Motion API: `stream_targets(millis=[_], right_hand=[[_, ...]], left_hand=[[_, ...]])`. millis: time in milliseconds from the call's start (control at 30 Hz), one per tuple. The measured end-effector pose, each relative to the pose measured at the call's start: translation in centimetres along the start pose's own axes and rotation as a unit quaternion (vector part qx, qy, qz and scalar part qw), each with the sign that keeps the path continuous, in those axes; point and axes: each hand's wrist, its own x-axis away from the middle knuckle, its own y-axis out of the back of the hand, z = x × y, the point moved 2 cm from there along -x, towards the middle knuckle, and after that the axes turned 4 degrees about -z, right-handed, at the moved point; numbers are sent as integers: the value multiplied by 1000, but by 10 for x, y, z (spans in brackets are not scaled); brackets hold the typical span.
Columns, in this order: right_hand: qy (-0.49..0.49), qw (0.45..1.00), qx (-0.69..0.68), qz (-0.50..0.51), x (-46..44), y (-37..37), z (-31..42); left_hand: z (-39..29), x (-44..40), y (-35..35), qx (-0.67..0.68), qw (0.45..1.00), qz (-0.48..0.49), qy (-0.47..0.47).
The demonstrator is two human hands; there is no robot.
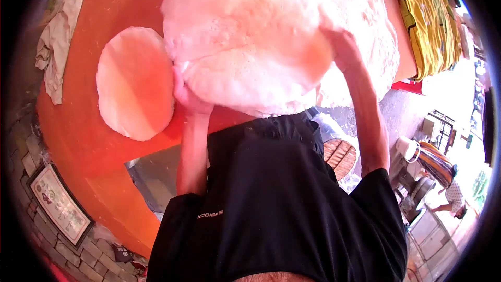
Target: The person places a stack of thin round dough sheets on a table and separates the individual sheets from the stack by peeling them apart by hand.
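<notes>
A large, thick white sheet (pixel 245 36), which looks like cotton wadding, spreads in front of me. My left hand (pixel 192 96) is closed around its near left edge, the thumb side showing and some fingers hidden beneath. At its right edge my right hand (pixel 336 47) grips the sheet, its fingertips lost in glare and folds. Underneath and to the right lies more crinkled white wadding (pixel 373 36). A smaller oval white pad (pixel 134 83) rests flat beside my left hand, on the orange table (pixel 78 109).
A crumpled pale cloth (pixel 60 44) hangs at the table's far left edge. Yellow patterned fabric (pixel 425 21) lies at the right. Near my right arm is a round wooden disc (pixel 340 157). A framed panel (pixel 60 203) lies on the brick floor. Another person (pixel 456 196) is at the far right.
</notes>
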Motion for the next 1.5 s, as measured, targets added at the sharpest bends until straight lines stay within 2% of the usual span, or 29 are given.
stream_targets(millis=[67, 133, 233, 300, 400, 433, 467, 533, 567, 633, 667, 700, 767, 800, 833, 867, 933, 967, 1000, 1067, 1133, 1233, 1267, 1333, 1400, 1433, 1467, 1500], right_hand=[[12, 1000, -4, 23, 0, 12, -21], [-2, 1000, -16, -12, 32, -20, 8], [-4, 998, -52, 39, 25, -11, 15], [-79, 993, -16, 92, 8, 4, -3], [-29, 996, -24, 75, 10, -10, 13], [-84, 991, -44, 96, 14, -15, 29], [-82, 991, -41, 99, 4, -11, 28], [-76, 995, -11, 67, -29, 2, 14], [0, 986, 162, -38, -46, 13, 3], [53, 992, 105, 38, -13, -17, 45], [50, 991, 120, 23, -9, -24, 58], [105, 985, 138, 19, -8, -28, 68], [141, 980, 123, 71, 7, -49, 100], [162, 975, 124, 86, 12, -61, 113], [153, 977, 114, 99, 24, -82, 128], [145, 978, 105, 111, 35, -106, 143], [155, 969, 108, 158, 42, -145, 159], [154, 968, 111, 163, 38, -164, 159], [148, 965, 107, 191, 29, -185, 158], [132, 956, 97, 243, 21, -226, 152], [155, 950, 118, 242, 55, -285, 134], [184, 932, 78, 302, -1, -339, 45], [198, 921, 58, 331, -12, -352, 16], [79, 928, 213, 295, -11, -368, -29], [52, 923, 196, 328, -9, -370, -73], [6, 939, 165, 302, -10, -373, -86], [6, 939, 168, 300, -12, -373, -85], [74, 932, 210, 287, -14, -369, -79]], left_hand=[[16, -1, 7, -55, 995, -47, 65], [22, 1, 11, -90, 991, -91, 48], [24, -3, 19, -137, 983, -106, 60], [26, -6, 26, -184, 970, -140, 74], [32, -8, 33, -205, 967, -148, 42], [32, -7, 38, -229, 959, -160, 51], [35, -8, 35, -226, 959, -162, 48], [36, -7, 29, -182, 971, -147, 39], [35, -7, 31, -181, 970, -159, 26], [37, -7, 34, -176, 975, -123, 48], [36, -6, 35, -154, 977, -132, 71], [33, -4, 25, -157, 977, -132, 54], [15, 4, -3, -159, 977, -136, 32], [0, 8, -21, -148, 984, -100, -14], [-12, 11, -27, -136, 987, -63, -60], [-24, 11, -17, -133, 987, -67, -65], [-59, 9, 12, -368, 922, -84, -91], [-83, 11, 20, -452, 871, -122, -150], [-105, 14, 32, -471, 857, -106, -181], [-150, 28, 54, -325, 899, -208, -207], [-203, 34, 86, -318, 898, -218, -212], [-251, 54, 114, -239, 933, -167, -211], [-261, 56, 146, -281, 909, -234, -199], [-267, 48, 209, -291, 900, -272, -179], [-264, 43, 268, -338, 871, -314, -167], [-264, 45, 268, -347, 864, -320, -177], [-264, 48, 264, -354, 857, -325, -187], [-265, 49, 263, -350, 858, -326, -185]])
